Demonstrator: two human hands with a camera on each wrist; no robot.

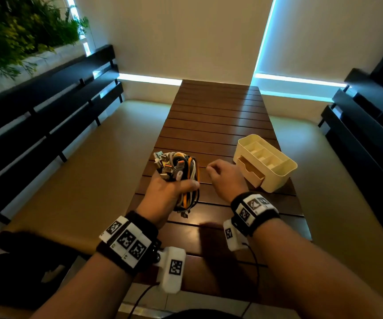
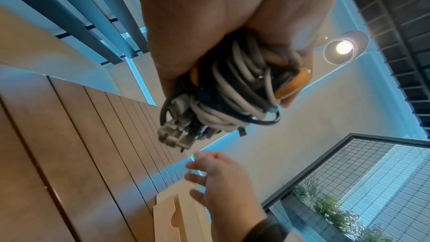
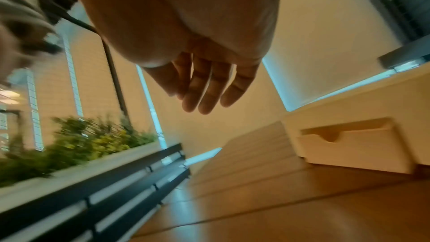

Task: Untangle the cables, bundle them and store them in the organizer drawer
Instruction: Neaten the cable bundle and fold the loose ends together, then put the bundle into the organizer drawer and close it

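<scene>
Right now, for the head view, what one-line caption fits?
Left hand grips the cable bundle; empty right hand hovers near the organizer's open drawer.

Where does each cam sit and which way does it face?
Head: on the head, looking down the brown slatted table; both forearms and hands show.
Left wrist: under the left hand, which grips the white, black and orange cable bundle.
Right wrist: under the empty right hand.
All share the cream plastic organizer.

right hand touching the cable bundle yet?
Apart. The head view shows bare table between the right hand and the cable bundle gripped by the left hand; the right wrist view shows relaxed fingers holding nothing.
</scene>
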